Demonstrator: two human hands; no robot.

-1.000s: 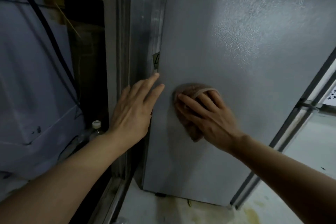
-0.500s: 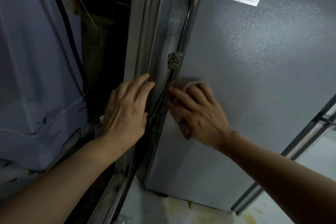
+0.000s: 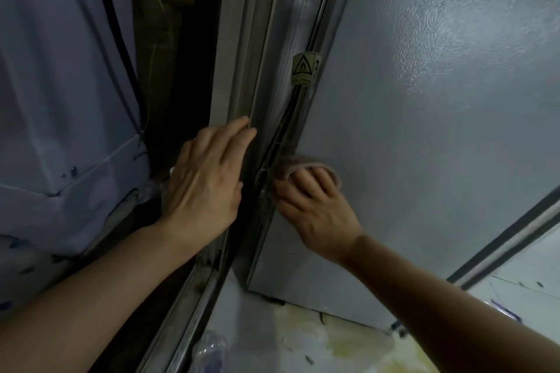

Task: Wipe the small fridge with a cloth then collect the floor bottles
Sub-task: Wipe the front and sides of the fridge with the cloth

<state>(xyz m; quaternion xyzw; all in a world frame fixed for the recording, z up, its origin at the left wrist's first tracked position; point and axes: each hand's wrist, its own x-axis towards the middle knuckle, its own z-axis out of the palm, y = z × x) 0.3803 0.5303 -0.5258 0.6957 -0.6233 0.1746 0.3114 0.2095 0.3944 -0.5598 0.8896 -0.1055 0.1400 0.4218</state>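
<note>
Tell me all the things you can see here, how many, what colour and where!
fridge: one, grey, fills the right side
cloth: one, pinkish, pressed on the fridge's left edge
warning sticker: one, yellowish, on the fridge's edge above the cloth
metal frame: one, silver, upright between the dark gap and the fridge
black cable: one, running down the pale panel on the left
clear bottle: one, on the floor at the bottom, blurry
floor: pale with yellowish stains
left hand: flat against the metal frame
right hand: fingers pressing the cloth
</note>
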